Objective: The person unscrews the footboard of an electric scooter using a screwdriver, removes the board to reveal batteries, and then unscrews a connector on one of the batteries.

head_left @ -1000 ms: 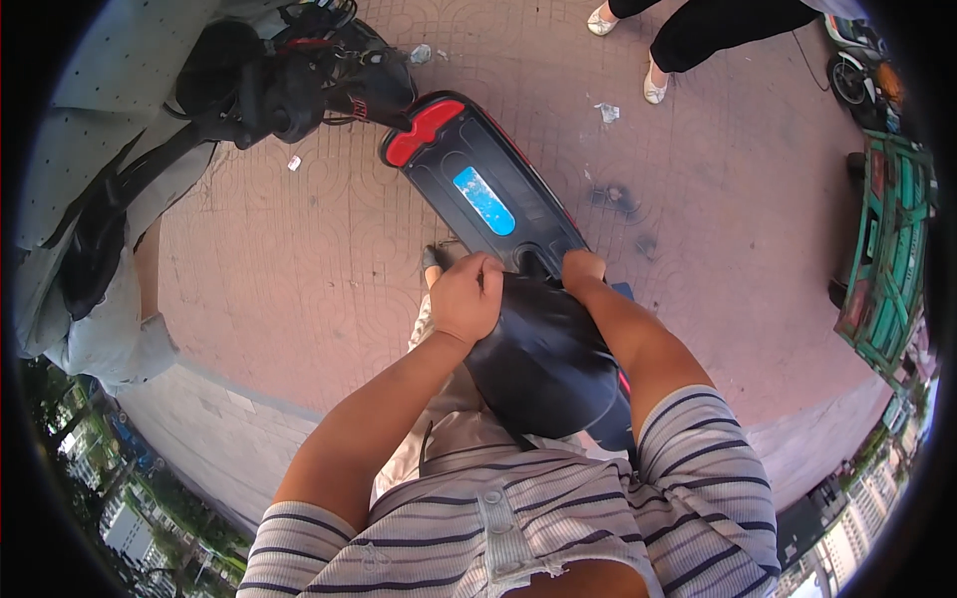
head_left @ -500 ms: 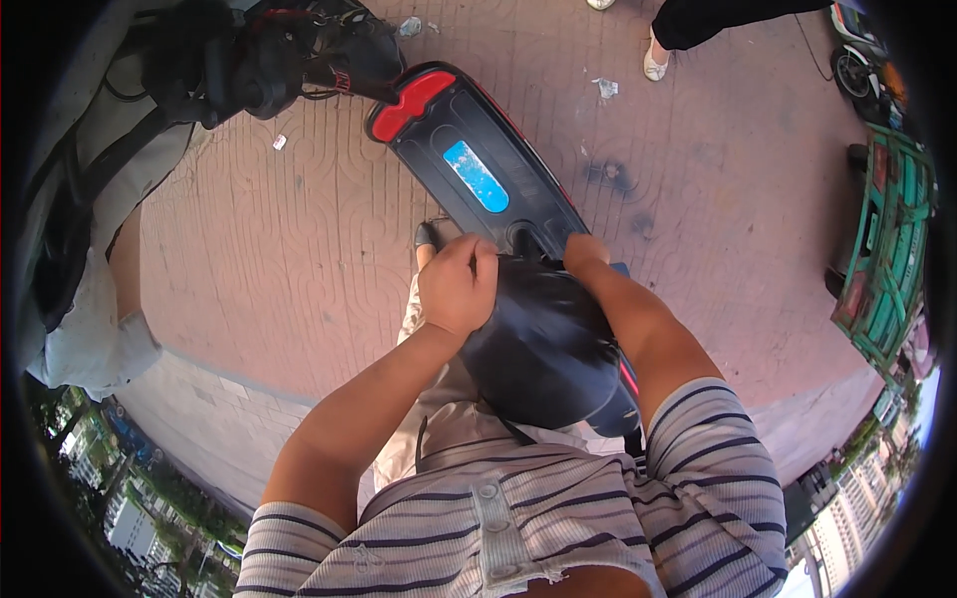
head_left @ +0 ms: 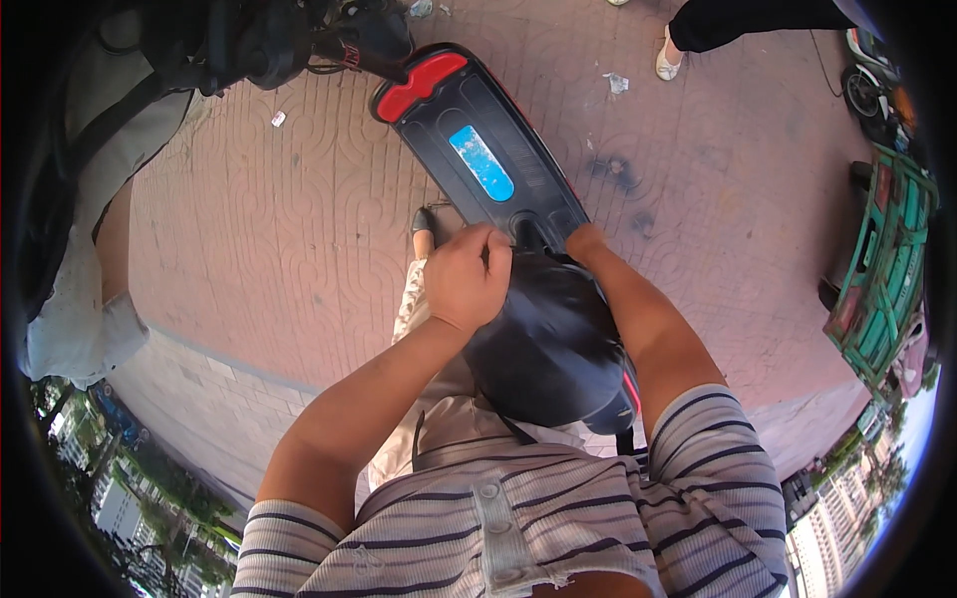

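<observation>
A shiny black saddle (head_left: 543,339) lies close in front of my body, its surface creased. My left hand (head_left: 469,276) is closed at the saddle's far left edge, thumb on top and the other fingers curled out of sight. At the far right edge, my right hand (head_left: 586,242) is closed too, its fingers mostly hidden behind the wrist. Beyond the saddle extends a long black panel (head_left: 528,159) with a red end piece (head_left: 424,85) and a worn blue sticker (head_left: 481,162). A dark round fitting (head_left: 526,231) shows between my hands.
Another black two-wheeler (head_left: 269,45) stands at the upper left, its end near the red piece. A person's leg in black trousers (head_left: 718,22) is at the upper right. A green metal cart (head_left: 882,264) stands at the right. Patterned reddish paving (head_left: 299,229) surrounds the saddle.
The whole view has shifted a little. My left hand has moved slightly right and away along the saddle's edge. Both hands stay closed at the saddle.
</observation>
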`<state>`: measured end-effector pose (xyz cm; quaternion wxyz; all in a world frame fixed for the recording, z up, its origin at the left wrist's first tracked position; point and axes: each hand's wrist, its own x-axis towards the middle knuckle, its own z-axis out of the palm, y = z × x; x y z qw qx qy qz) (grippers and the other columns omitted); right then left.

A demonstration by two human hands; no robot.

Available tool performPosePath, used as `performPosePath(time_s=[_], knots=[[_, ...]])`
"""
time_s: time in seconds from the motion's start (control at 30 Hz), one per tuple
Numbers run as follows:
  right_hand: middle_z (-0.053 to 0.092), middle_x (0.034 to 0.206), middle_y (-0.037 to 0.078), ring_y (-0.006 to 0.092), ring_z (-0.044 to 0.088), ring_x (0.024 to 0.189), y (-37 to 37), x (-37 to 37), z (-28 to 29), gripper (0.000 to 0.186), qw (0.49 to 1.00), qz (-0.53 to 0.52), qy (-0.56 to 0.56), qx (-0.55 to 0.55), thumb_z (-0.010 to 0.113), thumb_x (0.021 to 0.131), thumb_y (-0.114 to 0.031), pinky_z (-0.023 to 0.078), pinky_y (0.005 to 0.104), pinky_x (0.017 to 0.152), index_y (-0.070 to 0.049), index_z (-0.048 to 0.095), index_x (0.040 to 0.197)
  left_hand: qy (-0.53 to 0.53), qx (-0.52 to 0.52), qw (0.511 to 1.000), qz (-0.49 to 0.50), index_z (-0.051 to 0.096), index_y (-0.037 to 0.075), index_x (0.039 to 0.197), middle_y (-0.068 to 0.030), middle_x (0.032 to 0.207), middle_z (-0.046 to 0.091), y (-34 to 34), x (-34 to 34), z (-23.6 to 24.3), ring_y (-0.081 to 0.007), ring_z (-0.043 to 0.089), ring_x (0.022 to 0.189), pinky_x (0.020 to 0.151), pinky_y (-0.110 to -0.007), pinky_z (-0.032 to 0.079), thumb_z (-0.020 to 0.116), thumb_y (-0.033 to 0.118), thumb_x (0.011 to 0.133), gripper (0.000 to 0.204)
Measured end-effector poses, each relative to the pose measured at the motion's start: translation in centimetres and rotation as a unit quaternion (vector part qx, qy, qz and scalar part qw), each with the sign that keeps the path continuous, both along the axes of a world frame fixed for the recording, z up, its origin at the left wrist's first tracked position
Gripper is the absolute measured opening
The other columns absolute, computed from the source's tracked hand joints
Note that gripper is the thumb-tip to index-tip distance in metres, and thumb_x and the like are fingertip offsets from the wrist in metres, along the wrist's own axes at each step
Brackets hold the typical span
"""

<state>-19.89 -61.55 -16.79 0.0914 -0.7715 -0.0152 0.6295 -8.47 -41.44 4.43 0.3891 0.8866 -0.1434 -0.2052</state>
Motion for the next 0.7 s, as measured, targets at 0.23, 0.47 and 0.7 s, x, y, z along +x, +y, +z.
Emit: performPosePath(time_s=[0.23, 0.47, 0.7], knots=[[0.066, 0.109, 0.016, 0.0302, 0.064, 0.101, 1.6, -1.4, -0.4, 0.022, 0.949, -0.230, -0.169, -0.136, 0.057, 0.084, -0.016, 0.053, 0.0397, 0.077, -0.004, 0.069, 0.098, -0.001, 0.008, 1.000, -0.019, 0.065, 0.007, 0.078, -0.0093, 0.074, 0.064, 0.3, 0.3, 0.0, -0.0283, 0.058, 0.068, 0.064, -0.037, 0.047, 0.049, 0.017, 0.089, 0.022], [0.066, 0.105, 0.020, 0.0313, 0.067, 0.094, -0.9, -3.9, -5.5, 0.025, 0.619, -0.776, 0.080, -0.094, 0.052, 0.086, -0.014, 0.053, 0.0385, 0.073, 0.001, 0.064, 0.103, -0.006, -0.014, 1.000, -0.026, 0.063, 0.008, 0.077, -0.0120, 0.077, 0.064, -0.2, 0.5, 0.1, -0.0338, 0.062, 0.070, 0.061, -0.042, 0.049, 0.050, 0.021, 0.087, 0.021], [0.067, 0.108, 0.016, 0.0314, 0.067, 0.096, 1.2, -2.0, 1.4, 0.028, 0.947, -0.207, -0.165, -0.181, 0.051, 0.086, -0.012, 0.053, 0.0400, 0.074, -0.003, 0.062, 0.110, -0.001, -0.006, 1.000, -0.029, 0.063, 0.008, 0.077, -0.0120, 0.078, 0.065, 0.1, 0.8, 0.2, -0.0338, 0.062, 0.070, 0.062, -0.042, 0.049, 0.049, 0.020, 0.086, 0.021]])
